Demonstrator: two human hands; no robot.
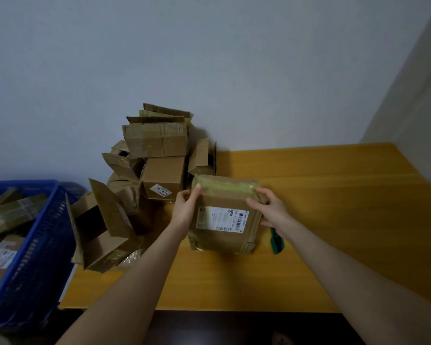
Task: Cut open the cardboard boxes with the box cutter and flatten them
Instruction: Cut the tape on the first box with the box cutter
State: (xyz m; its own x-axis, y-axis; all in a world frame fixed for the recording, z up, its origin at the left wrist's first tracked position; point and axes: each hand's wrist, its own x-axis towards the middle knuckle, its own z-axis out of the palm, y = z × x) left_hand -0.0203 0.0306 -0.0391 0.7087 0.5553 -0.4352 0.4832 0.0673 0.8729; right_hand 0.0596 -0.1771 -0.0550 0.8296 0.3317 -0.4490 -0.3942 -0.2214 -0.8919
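A taped cardboard box (224,240) with a white shipping label stands on the yellow table (334,207) in front of me. My left hand (188,205) grips its upper left edge, thumb up near the taped top. My right hand (269,205) grips its upper right corner, fingers curled round the side. A green box cutter (276,241) lies on the table just right of the box, under my right forearm. Neither hand touches the cutter.
A pile of opened and unopened cardboard boxes (157,155) leans against the wall at the table's back left. A blue plastic basket (35,245) with flattened cardboard stands off the table's left edge. A wall corner closes the right side.
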